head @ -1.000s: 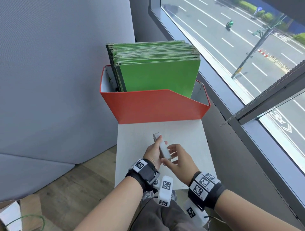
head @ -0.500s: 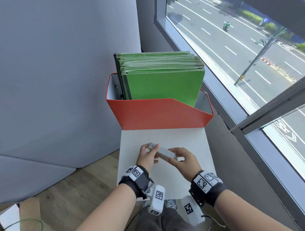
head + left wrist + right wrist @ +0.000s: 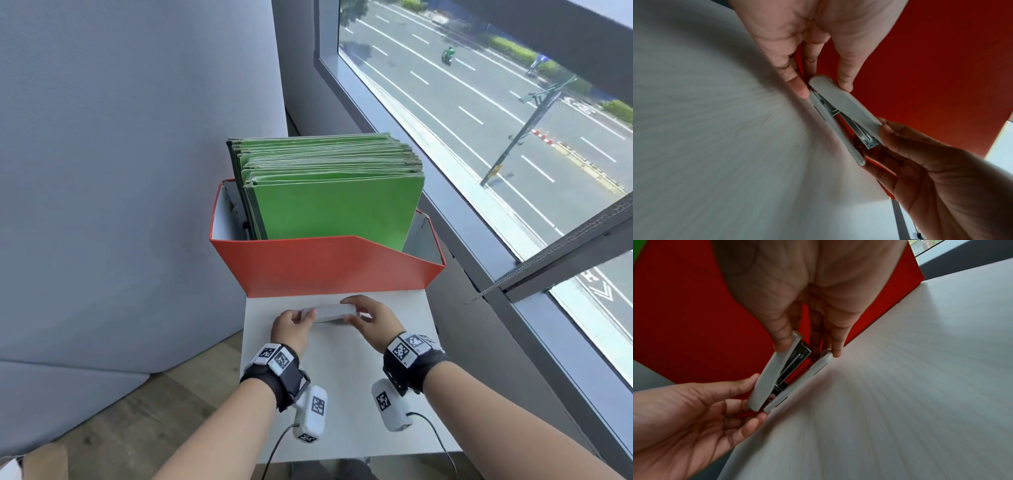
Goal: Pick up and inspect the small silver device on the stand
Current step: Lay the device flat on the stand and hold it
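The small silver device is a light grey stapler [image 3: 334, 312] with a metal magazine, held level and crosswise just above the white stand [image 3: 342, 394]. My left hand [image 3: 303, 316] pinches its left, hinged end between thumb and fingers. My right hand [image 3: 352, 310] pinches the right, mouth end. In the left wrist view the stapler [image 3: 842, 107] gapes slightly, with the left hand [image 3: 826, 87] at its rounded end and the right hand [image 3: 920, 154] at its mouth. The right wrist view shows the stapler [image 3: 774, 374] between the right hand [image 3: 807, 350] and the left hand [image 3: 715, 402].
A red file box [image 3: 325, 267] full of green folders [image 3: 335, 205] stands at the back of the stand, just beyond my hands. A grey partition [image 3: 120, 171] is on the left and a window [image 3: 479, 137] on the right. Wooden floor [image 3: 137, 428] lies below left.
The stapler has turned from pointing away from me to lying crosswise. My hands have moved apart to its two ends and forward toward the red box.
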The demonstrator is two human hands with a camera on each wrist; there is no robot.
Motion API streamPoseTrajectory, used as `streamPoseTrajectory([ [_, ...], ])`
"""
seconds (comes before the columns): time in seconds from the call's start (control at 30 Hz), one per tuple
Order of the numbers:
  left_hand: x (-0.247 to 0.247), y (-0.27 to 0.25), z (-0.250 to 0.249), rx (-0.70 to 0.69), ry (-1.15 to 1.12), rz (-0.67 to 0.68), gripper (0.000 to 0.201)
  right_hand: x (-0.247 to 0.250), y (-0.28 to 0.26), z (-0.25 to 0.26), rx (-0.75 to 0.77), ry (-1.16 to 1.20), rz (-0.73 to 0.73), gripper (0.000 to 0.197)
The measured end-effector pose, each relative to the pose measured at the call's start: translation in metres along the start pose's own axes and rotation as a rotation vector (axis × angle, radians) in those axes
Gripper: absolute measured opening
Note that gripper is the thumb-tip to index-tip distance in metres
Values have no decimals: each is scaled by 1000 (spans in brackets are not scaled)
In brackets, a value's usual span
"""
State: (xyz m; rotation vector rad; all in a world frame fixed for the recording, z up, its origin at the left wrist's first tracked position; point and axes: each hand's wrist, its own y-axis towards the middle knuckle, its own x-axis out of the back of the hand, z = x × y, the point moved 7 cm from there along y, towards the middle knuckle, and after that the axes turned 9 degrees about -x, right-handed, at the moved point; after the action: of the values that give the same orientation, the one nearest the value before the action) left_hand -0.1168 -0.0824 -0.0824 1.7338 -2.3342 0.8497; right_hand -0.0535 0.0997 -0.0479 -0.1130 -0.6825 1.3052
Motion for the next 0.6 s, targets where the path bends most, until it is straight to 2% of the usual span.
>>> streamPoseTrajectory([
  [0.13,-4,15,-3,-2,49,10,37,1,17,-6,-14,-2,-20,36],
  [0.33,-10,19,-3,9,134,17,35,0,22,-16,-34,-52,-12,24],
  [0.6,-11,16,-7,0,163,-24,36,2,17,-12,-5,-147,-28,24],
])
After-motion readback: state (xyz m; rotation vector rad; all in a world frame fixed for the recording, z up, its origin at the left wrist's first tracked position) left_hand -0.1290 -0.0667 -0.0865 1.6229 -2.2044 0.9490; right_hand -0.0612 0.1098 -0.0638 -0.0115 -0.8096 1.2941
